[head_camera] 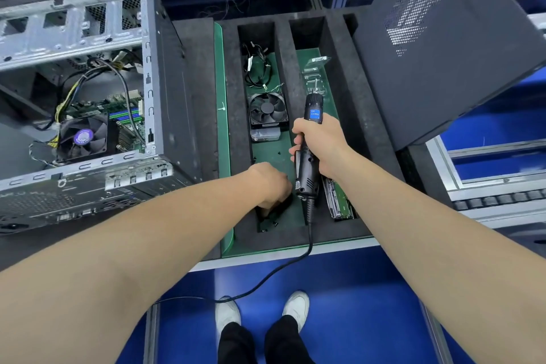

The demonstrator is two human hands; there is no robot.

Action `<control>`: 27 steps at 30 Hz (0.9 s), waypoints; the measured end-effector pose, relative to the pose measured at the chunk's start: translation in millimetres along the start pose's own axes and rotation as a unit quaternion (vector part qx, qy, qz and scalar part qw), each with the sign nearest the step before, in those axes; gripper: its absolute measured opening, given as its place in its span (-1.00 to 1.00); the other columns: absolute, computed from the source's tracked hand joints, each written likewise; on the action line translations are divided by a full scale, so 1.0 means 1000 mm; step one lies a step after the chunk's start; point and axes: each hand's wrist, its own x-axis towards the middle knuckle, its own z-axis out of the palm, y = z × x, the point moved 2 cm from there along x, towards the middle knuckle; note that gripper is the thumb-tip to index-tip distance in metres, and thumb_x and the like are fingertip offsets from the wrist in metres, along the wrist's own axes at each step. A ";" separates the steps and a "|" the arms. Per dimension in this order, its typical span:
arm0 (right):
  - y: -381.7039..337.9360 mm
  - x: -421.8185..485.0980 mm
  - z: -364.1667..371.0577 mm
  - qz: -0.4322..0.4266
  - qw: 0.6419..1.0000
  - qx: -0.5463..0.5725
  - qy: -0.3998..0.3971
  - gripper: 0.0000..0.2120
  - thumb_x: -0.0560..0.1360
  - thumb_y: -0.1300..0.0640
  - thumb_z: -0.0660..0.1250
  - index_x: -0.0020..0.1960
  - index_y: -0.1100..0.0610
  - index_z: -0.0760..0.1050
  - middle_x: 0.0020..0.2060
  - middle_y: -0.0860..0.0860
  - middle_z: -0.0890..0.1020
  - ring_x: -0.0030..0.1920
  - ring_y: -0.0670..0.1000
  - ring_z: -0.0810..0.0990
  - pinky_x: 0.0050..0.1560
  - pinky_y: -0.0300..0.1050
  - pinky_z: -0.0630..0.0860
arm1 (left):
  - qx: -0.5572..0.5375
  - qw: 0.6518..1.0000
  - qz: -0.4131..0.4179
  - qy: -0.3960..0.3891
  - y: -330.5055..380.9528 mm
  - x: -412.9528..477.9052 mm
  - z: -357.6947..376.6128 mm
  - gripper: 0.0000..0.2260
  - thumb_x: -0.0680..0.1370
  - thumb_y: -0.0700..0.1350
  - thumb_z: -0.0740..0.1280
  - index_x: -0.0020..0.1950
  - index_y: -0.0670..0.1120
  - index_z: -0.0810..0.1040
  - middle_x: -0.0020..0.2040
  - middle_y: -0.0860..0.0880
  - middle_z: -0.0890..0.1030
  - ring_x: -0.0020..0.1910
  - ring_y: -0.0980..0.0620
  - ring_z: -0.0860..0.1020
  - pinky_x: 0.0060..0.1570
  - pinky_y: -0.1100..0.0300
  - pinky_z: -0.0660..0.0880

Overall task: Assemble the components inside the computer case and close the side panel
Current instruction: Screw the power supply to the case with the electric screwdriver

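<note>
The open computer case (165,74) lies at the left, with a motherboard (124,115) and CPU cooler fan (85,139) inside. Its dark side panel (443,62) leans at the upper right. My right hand (322,145) grips a black corded electric screwdriver (308,154), tip pointing away from me. My left hand (270,183) reaches down into the near end of the foam tray's left slot, among small black screws (274,223); its fingertips are hidden. A loose case fan (267,111) lies further up that slot.
The black foam tray (342,224) on a green mat has two long slots: cables (257,68) and a clear box in the left, clear packets and a circuit board (339,201) in the right. The screwdriver cord hangs over the table edge. Roller conveyor at right.
</note>
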 end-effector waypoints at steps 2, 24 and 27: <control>0.000 0.000 -0.001 0.002 1.000 0.004 0.000 -0.84 0.43 0.31 0.38 -0.05 0.19 0.43 -0.36 0.14 0.50 -0.43 0.17 0.57 -0.32 0.09 0.62 | -0.002 1.000 0.007 -0.030 0.001 0.003 -0.001 -0.50 0.52 0.06 0.51 0.43 0.02 0.52 0.32 -0.02 0.52 0.16 -0.15 0.59 -0.06 0.04 0.59; -0.030 -0.052 0.016 -0.054 0.993 -0.013 -0.102 -0.91 0.42 0.30 0.34 -0.09 0.21 0.48 -0.36 0.19 0.50 -0.45 0.16 0.53 -0.38 0.02 0.56 | -0.885 0.301 -0.107 0.340 -0.078 -0.068 -0.084 -0.95 0.61 -0.29 0.35 0.00 -0.23 0.62 -0.19 -0.09 0.66 -0.23 0.02 0.63 -0.12 0.24 0.65; -0.044 -0.069 0.030 -0.084 0.988 -0.036 -0.122 -0.91 0.42 0.29 0.33 -0.10 0.19 0.44 -0.40 0.17 0.50 -0.47 0.15 0.51 -0.40 0.01 0.56 | -0.915 0.237 -0.038 0.324 -0.083 -0.095 -0.104 -0.80 0.67 -0.16 0.34 0.25 -0.21 0.58 0.10 -0.10 0.68 0.07 0.00 0.64 0.15 0.16 0.58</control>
